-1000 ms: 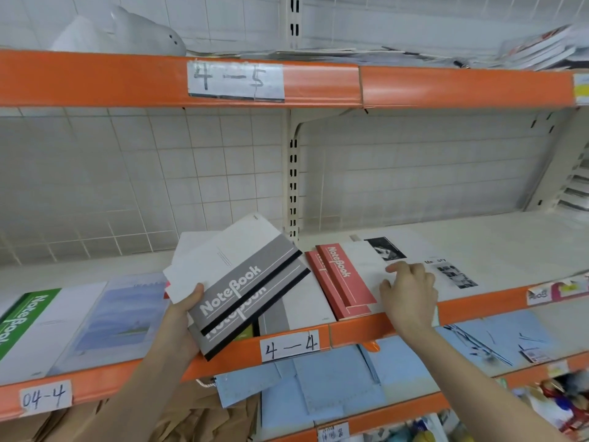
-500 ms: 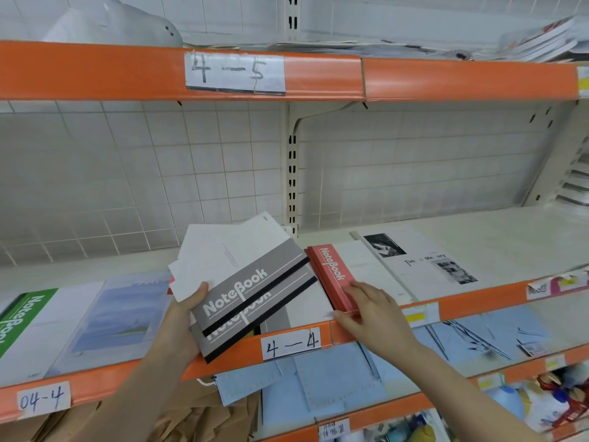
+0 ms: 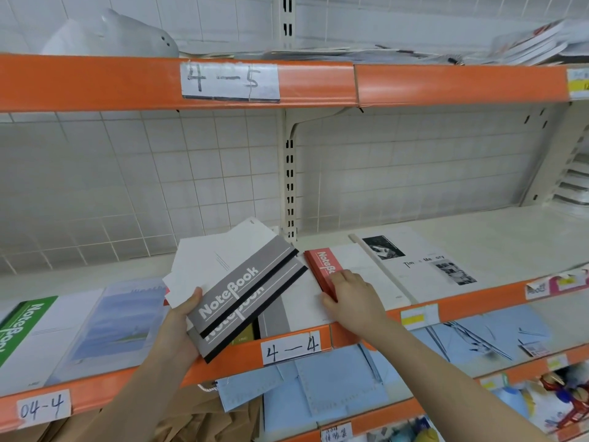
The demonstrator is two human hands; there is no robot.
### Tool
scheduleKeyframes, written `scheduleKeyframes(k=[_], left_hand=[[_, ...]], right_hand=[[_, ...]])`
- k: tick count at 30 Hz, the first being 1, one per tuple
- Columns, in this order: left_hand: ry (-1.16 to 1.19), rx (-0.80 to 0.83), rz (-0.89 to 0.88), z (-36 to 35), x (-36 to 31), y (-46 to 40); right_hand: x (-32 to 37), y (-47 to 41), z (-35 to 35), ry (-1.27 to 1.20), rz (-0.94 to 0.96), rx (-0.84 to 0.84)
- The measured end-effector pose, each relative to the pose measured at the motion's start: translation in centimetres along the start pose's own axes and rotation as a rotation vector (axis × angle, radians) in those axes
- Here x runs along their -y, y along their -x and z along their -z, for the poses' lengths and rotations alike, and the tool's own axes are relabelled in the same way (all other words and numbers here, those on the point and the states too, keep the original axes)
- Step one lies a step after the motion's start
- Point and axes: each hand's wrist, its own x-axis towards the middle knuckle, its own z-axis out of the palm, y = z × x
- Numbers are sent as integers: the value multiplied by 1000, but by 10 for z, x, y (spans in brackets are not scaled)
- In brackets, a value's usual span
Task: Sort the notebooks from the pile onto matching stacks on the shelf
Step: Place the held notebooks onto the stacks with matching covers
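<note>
Closest to me, the person's left hand (image 3: 178, 327) grips a fanned bundle of grey notebooks (image 3: 245, 295) with a few white sheets behind them, thumb pressed across the top cover, held just above the front lip of the orange shelf (image 3: 223, 362) marked 4-4. So the pile is far from used up, I'd say. A little further in, the right hand (image 3: 352, 298) has its fingers curled over the near end of the red notebook stack (image 3: 322, 266), which lies flat on the shelf beside the bundle; it looks like a red one being squared onto its match. Left along the shelf lie a pale blue scenic notebook (image 3: 118, 317) and a green notebook (image 3: 24, 323), and to the right a white photo-cover notebook (image 3: 424, 266). Several stacks are begun; the grey ones seem unplaced.
</note>
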Motion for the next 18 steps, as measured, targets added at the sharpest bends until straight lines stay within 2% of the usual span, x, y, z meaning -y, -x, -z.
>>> scheduleKeyframes(k=[18], left_hand=[[-15, 3, 4, 1, 1, 0]], right_hand=[[0, -17, -22, -102, -52, -93]])
